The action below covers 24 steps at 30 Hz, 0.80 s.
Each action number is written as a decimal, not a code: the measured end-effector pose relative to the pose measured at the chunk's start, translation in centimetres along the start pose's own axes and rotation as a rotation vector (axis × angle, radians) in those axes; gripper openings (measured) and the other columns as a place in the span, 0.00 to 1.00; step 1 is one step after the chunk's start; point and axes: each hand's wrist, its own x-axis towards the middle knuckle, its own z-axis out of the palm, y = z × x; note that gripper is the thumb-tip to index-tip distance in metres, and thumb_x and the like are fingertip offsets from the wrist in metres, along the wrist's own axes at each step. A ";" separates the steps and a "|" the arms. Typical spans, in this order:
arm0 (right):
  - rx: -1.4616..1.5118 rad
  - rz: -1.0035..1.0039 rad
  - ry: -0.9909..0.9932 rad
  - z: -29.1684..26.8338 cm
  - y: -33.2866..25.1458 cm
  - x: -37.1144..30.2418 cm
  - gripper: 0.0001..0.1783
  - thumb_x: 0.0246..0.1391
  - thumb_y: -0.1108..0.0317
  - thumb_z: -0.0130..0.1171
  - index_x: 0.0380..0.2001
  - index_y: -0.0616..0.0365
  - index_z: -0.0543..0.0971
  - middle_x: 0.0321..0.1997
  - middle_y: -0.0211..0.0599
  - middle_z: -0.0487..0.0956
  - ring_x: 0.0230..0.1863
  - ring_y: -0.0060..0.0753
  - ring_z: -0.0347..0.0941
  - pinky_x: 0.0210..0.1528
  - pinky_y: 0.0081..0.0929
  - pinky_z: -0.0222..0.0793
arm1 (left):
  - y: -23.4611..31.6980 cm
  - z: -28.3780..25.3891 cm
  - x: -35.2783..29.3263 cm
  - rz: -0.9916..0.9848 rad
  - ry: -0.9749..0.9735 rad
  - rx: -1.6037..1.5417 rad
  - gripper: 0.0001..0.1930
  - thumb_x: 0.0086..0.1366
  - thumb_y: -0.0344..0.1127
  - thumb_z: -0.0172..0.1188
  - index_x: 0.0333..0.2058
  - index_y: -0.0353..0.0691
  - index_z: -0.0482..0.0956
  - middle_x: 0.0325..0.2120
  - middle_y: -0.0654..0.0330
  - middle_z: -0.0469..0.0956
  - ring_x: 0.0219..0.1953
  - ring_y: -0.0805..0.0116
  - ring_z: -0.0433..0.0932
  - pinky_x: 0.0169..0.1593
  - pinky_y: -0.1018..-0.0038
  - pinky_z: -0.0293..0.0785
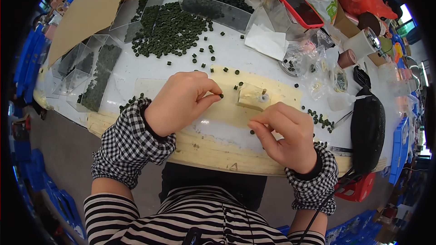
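Note:
My left hand point(181, 100) pinches a small dark green wheel point(221, 95) between thumb and forefinger, above the yellowish sheet on the table. To the right, my right hand point(287, 135) has thumb and forefinger pressed together; whatever is between them is too small to make out. Between the hands stands a cream-coloured block point(250, 97) wrapped in tape, with a small metal pin point(264, 92) upright on top. A few loose green wheels lie around the block, one just left of my right fingertips.
A large heap of green wheels point(170, 29) spreads across the back left. Clear bins point(213, 11) hold more of them. At the right are a red-cased phone point(295, 4), plastic bags point(313, 59), a white dropper bottle point(340, 101) and a black pouch point(368, 127). A wooden strip point(218, 154) edges the table.

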 end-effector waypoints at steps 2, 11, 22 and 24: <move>-0.096 -0.005 -0.171 -0.1 0.2 -0.1 0.07 0.45 0.70 0.64 0.23 0.57 0.74 0.24 0.32 0.72 0.24 0.34 0.72 0.22 0.28 0.66 | -0.6 0.2 0.0 -0.027 0.025 0.054 0.09 0.53 0.26 0.63 0.34 0.34 0.81 0.13 0.59 0.63 0.15 0.70 0.62 0.21 0.74 0.60; -0.249 -0.045 -0.385 0.1 0.1 -1.0 0.05 0.44 0.69 0.62 0.26 0.55 0.77 0.24 0.31 0.73 0.25 0.35 0.73 0.25 0.29 0.69 | -0.9 -1.8 0.7 -0.462 -0.027 -1.466 0.10 0.67 0.35 0.50 0.43 0.34 0.72 0.19 0.73 0.62 0.18 0.80 0.56 0.23 0.84 0.55; -0.075 -0.132 -0.145 0.1 -0.3 -0.2 0.08 0.44 0.67 0.66 0.24 0.57 0.77 0.18 0.31 0.68 0.20 0.32 0.69 0.20 0.28 0.65 | 1.1 -0.1 0.3 -0.686 0.061 -1.714 0.13 0.70 0.31 0.41 0.50 0.33 0.65 0.32 0.62 0.71 0.21 0.83 0.58 0.24 0.86 0.58; -0.044 -0.104 -0.019 -0.4 -0.3 0.0 0.06 0.43 0.71 0.66 0.27 0.57 0.79 0.18 0.30 0.70 0.18 0.31 0.68 0.19 0.25 0.64 | 1.3 0.1 0.2 -0.704 0.016 -1.663 0.11 0.71 0.34 0.41 0.45 0.35 0.68 0.29 0.64 0.72 0.19 0.84 0.57 0.23 0.87 0.57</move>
